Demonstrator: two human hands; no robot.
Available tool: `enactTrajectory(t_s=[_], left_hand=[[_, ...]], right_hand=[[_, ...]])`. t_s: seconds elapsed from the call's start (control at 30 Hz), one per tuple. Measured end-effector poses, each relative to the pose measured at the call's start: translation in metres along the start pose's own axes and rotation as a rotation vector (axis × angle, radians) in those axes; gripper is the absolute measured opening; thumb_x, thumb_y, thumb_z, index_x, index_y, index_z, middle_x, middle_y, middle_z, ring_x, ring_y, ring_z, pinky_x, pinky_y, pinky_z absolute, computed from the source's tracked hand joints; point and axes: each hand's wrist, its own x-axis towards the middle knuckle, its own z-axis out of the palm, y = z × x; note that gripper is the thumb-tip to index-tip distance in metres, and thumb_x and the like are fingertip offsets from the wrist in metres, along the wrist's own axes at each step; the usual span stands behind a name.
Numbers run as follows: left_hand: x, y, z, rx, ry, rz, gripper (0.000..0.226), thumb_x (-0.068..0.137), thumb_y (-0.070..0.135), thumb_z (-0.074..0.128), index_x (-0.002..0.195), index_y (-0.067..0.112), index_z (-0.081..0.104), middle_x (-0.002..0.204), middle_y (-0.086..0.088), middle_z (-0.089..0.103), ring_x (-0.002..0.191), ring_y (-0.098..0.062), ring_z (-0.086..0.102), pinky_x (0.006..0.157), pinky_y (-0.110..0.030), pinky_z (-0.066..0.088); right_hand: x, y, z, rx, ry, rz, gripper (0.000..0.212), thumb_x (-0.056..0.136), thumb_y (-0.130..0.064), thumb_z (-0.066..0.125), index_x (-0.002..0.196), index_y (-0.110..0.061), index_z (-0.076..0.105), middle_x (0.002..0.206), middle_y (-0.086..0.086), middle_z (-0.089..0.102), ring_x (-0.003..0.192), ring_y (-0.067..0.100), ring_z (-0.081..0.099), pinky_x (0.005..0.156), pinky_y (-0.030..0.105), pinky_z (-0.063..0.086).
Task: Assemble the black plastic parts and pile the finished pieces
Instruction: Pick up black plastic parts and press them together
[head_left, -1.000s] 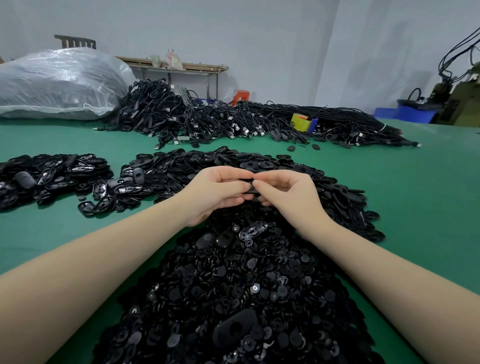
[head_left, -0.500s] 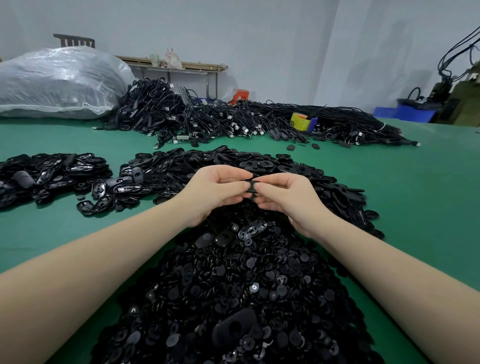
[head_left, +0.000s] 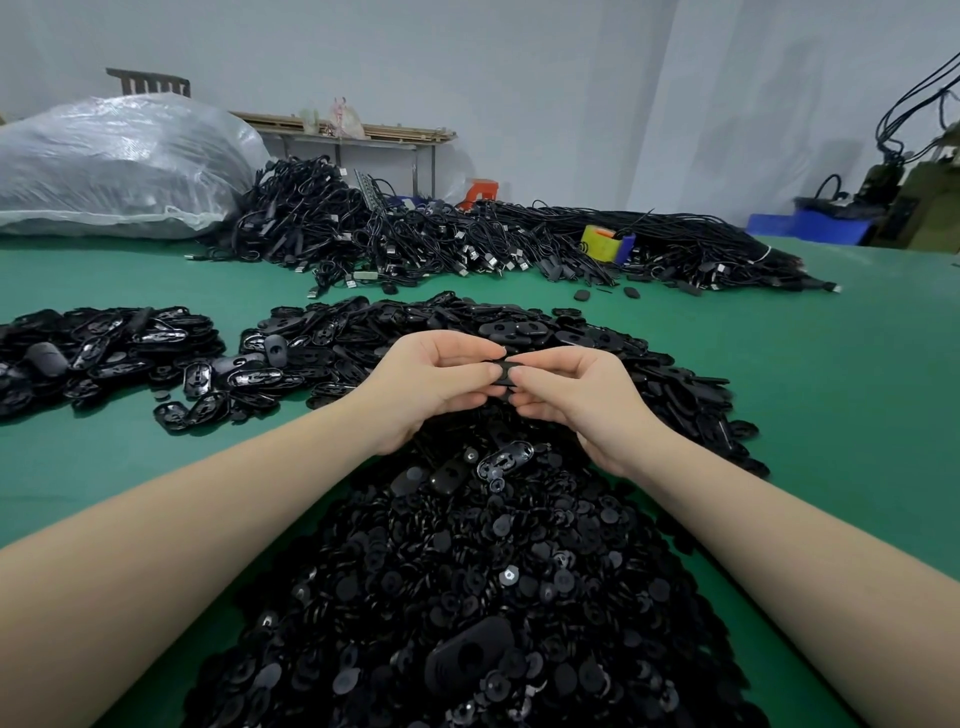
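Note:
My left hand (head_left: 434, 382) and my right hand (head_left: 576, 400) meet above the middle of the table, both pinching one small black plastic part (head_left: 505, 370) between thumbs and fingertips. Most of that part is hidden by my fingers. Below my hands spreads a big heap of small round black pieces (head_left: 467, 597). Behind them lies a heap of flat oval black pieces (head_left: 519, 327). A separate pile of oval pieces with glossy faces (head_left: 104, 348) sits at the left.
The green table (head_left: 841, 395) shows bare cloth at right and front left. A long mound of black cables (head_left: 467, 239) crosses the back, with a yellow and blue object (head_left: 605, 243) in it. A large clear plastic bag (head_left: 114, 161) lies back left.
Both hands stayed together over the heap, with only small finger shifts on the pinched part; my right hand has edged slightly nearer.

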Motion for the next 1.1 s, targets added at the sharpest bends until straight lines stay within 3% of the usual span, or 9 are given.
enactTrajectory(t_s=[0.27,0.63,0.87,1.1], left_hand=[[-0.0009,0.0005,-0.0006,0.025,-0.009,-0.009,0.016,0.089,0.004,0.069,0.094,0.019,0.073,0.088,0.0,0.078,0.081,-0.01,0.075,0.067,-0.016,0.055],[-0.002,0.0029,-0.0002,0.082,-0.045,-0.007,0.029,0.087,0.004,0.071,0.075,0.029,0.08,0.085,0.0,0.078,0.082,-0.009,0.074,0.068,-0.015,0.055],[0.0009,0.0013,0.0007,0.076,-0.004,-0.015,0.018,0.086,0.005,0.073,0.091,0.022,0.075,0.087,0.001,0.078,0.083,-0.01,0.075,0.066,-0.014,0.055],[0.0029,0.0036,0.0012,0.069,-0.008,-0.015,0.023,0.084,0.004,0.075,0.096,0.024,0.074,0.092,-0.002,0.078,0.084,-0.014,0.075,0.067,-0.016,0.055]], right_hand=[[-0.0014,-0.0019,0.0007,-0.051,0.004,-0.008,0.008,0.087,-0.002,0.069,0.091,-0.008,0.072,0.068,0.002,0.072,0.063,0.01,0.068,0.062,0.019,0.056],[-0.0004,-0.0003,0.0045,-0.157,0.038,-0.046,0.015,0.085,0.001,0.068,0.081,-0.014,0.069,0.06,-0.005,0.068,0.055,0.006,0.062,0.056,0.018,0.052],[-0.0004,0.0016,0.0033,-0.08,0.041,-0.037,0.011,0.086,0.002,0.068,0.087,-0.009,0.071,0.064,-0.001,0.069,0.059,0.007,0.064,0.059,0.018,0.053],[-0.0002,0.0015,0.002,-0.012,0.05,-0.024,0.008,0.085,0.002,0.07,0.09,-0.004,0.072,0.066,0.004,0.069,0.059,0.009,0.065,0.06,0.02,0.055]])
